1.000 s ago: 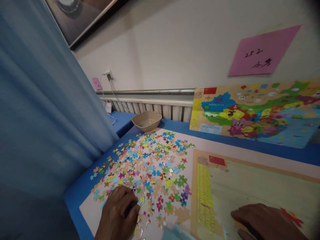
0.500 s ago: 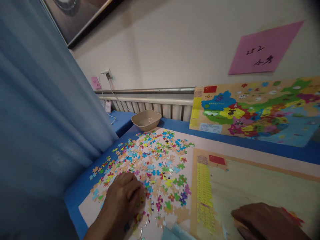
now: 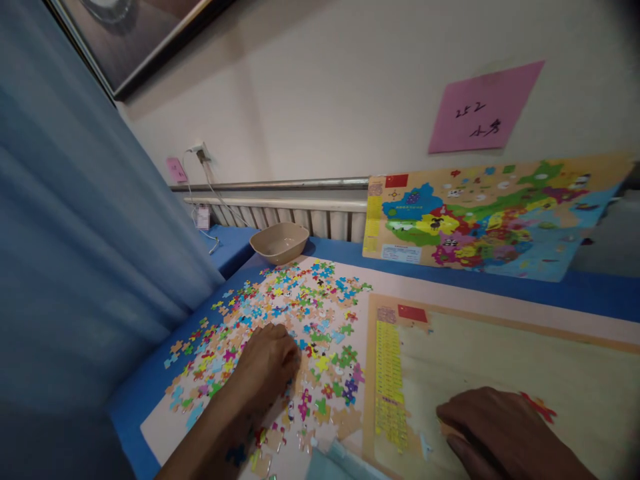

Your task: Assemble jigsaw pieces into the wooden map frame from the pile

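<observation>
The blue surface [image 3: 590, 293] carries a pale puzzle board [image 3: 500, 360] at 4 o'clock and loose puzzle pieces [image 3: 300, 300] spread at its 9 o'clock. The left hand [image 3: 267, 363] lies on the pieces' 6 o'clock part, fingers curled together; the right hand [image 3: 495, 433] rests palm-down on the board's 6 o'clock edge, fingers together. Whether either grips a piece I cannot tell.

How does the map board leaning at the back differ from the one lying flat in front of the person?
The leaning map board stands tilted on its long edge; the flat puzzle board lies under the right hand. The leaning one is filled with coloured regions; the flat one is mostly bare and pale. Both carry a red flag at top left with a yellow column beneath it.
</observation>
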`<state>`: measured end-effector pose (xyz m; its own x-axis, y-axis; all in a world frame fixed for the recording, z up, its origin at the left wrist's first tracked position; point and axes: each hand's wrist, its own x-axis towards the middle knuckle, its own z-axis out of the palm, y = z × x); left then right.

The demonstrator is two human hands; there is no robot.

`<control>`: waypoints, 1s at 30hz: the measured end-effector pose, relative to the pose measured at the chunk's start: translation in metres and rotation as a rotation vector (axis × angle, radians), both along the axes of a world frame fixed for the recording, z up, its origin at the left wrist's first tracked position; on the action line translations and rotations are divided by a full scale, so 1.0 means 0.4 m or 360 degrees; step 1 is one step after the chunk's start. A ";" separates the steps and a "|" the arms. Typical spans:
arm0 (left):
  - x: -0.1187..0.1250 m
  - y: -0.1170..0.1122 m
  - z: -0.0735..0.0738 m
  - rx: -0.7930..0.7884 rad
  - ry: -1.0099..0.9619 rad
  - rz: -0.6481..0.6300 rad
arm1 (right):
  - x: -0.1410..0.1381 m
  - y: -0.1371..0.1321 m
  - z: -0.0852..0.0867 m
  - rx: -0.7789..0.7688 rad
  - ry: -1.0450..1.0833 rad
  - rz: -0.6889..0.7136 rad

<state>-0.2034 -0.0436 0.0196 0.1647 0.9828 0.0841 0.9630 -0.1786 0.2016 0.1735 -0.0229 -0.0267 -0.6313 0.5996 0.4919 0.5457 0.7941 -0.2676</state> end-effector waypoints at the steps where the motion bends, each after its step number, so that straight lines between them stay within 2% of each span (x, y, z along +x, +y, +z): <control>1: -0.003 0.000 -0.001 0.0001 -0.0008 -0.0004 | 0.002 0.003 0.002 0.0022 -0.0026 0.0025; 10: -0.011 -0.005 -0.006 0.0009 -0.0058 0.0009 | -0.013 -0.008 0.040 0.0061 -0.0033 0.0044; 19: -0.013 0.000 0.005 -0.0013 -0.0132 0.0036 | -0.008 -0.013 0.038 -0.0083 -0.0101 -0.0004; 30: -0.001 -0.006 0.003 0.0071 -0.0274 -0.0010 | -0.023 -0.023 0.065 -0.0064 -0.0071 0.0028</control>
